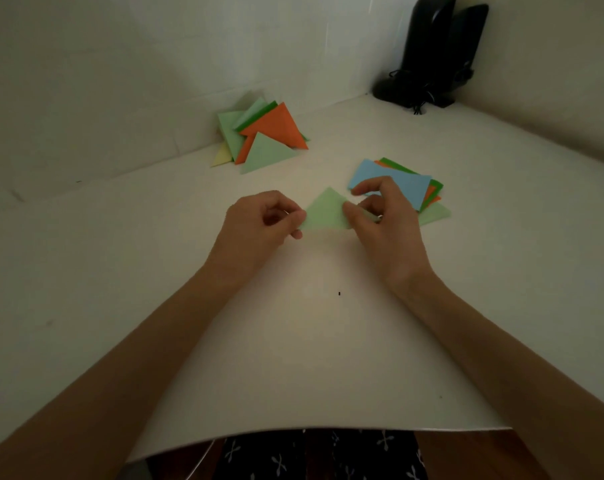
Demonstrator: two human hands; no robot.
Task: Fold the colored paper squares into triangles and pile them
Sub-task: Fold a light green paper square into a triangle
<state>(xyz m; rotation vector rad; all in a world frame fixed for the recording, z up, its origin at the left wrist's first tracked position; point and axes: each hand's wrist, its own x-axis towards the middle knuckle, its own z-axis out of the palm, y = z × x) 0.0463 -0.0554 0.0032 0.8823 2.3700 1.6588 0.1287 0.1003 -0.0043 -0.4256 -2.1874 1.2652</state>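
I pinch the pale green triangle point(324, 211) at both corners, left hand point(259, 220) and right hand point(383, 216), probably sharpening its crease, between the folded pile point(262, 136) and unfolded squares point(397, 183).

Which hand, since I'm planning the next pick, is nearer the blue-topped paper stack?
Right. The right hand overlaps the paper stack; the left hand sits further left, beyond the green triangle.

We see a pale green triangle point(326, 211) and a white table point(293, 341). Our pile point(262, 136) mixes pale green, orange, dark green and pale yellow. The stack of squares point(397, 183) shows blue, orange, bright green and pale green. The speakers point(432, 53) are black, and the fabric point(321, 455) is black with small white crosses.
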